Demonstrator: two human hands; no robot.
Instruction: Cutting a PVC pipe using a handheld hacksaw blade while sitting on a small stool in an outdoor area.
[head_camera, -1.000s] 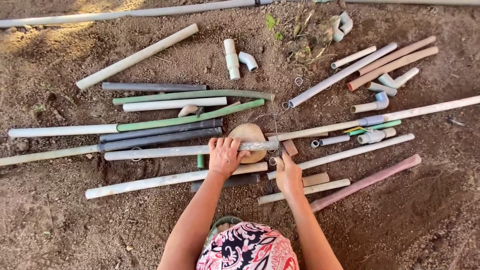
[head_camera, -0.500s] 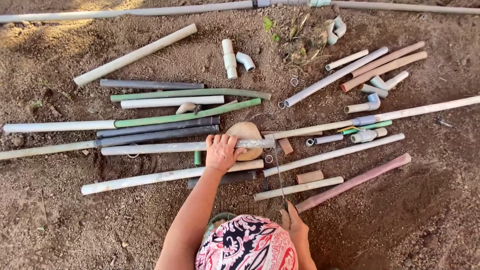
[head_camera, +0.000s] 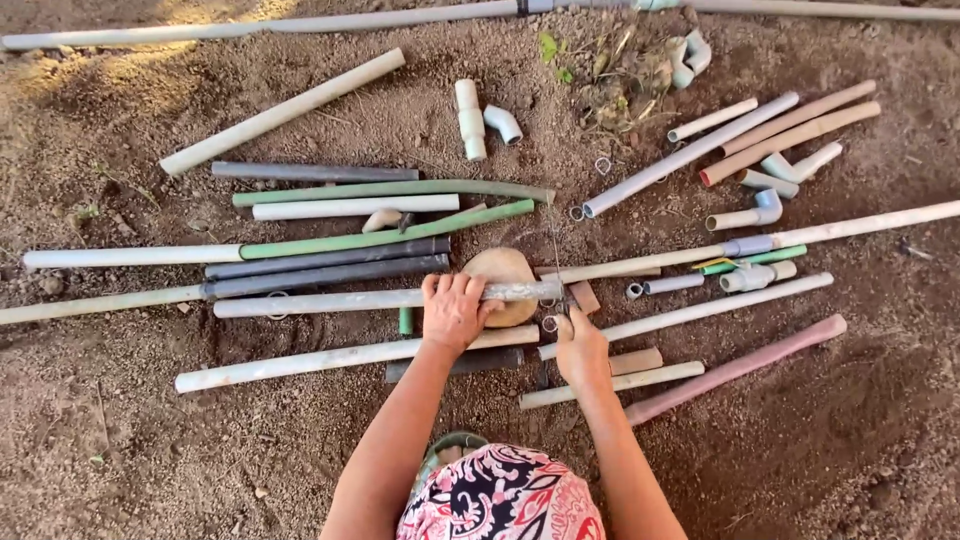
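My left hand (head_camera: 455, 310) presses down on a grey-white pipe (head_camera: 340, 300), gripping it where it lies across a flat tan stone (head_camera: 500, 268). My right hand (head_camera: 580, 345) is closed just right of the stone, at the pipe's cut end (head_camera: 545, 290). It holds a thin, dark, blade-like tool (head_camera: 555, 262) that stands across the pipe end. A small metal ring (head_camera: 549, 323) lies by that hand.
Several pipes in white, grey, green and tan lie in rows on bare soil. Elbow fittings (head_camera: 500, 122) and short offcuts (head_camera: 765, 210) sit at the back and right. A long pipe (head_camera: 300, 20) runs along the far edge. A pinkish pipe (head_camera: 740, 365) lies at the right.
My right hand drew back toward my body half a second ago. It has now come forward again to the pipe's end with the thin tool. The left hand stayed on the pipe.
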